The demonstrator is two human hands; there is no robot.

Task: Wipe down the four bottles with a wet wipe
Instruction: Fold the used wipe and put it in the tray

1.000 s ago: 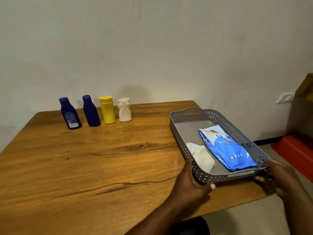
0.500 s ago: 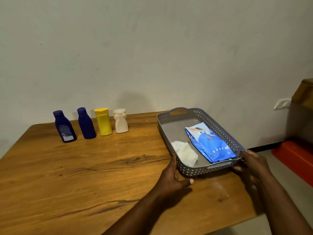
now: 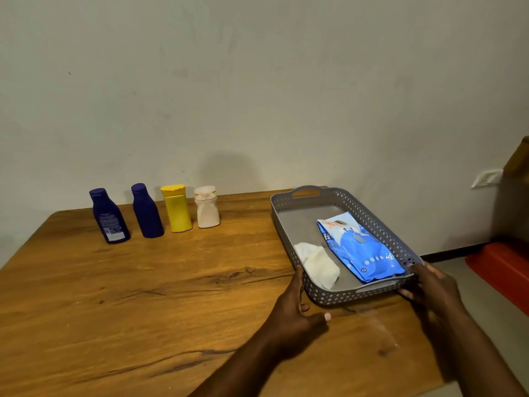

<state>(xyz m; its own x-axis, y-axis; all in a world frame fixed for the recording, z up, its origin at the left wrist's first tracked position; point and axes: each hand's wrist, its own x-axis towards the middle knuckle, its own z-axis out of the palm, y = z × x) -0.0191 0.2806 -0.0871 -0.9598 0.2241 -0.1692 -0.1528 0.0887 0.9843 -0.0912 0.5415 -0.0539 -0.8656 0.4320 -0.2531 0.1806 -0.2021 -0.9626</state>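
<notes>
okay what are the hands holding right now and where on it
Both hold the gray tray: the left hand against its near-left corner, the right hand gripping its near-right corner.

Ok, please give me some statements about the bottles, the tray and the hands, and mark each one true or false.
1. Four bottles stand upright in a row on the table. True.
2. The yellow bottle lies inside the tray. False: it stands on the table, between a blue bottle and the white bottle.
3. The blue wipes pack lies in the grey tray. True.
4. The left hand holds a bottle. False: it rests against the tray's near corner.
5. The right hand is at the tray's near right corner. True.
</notes>
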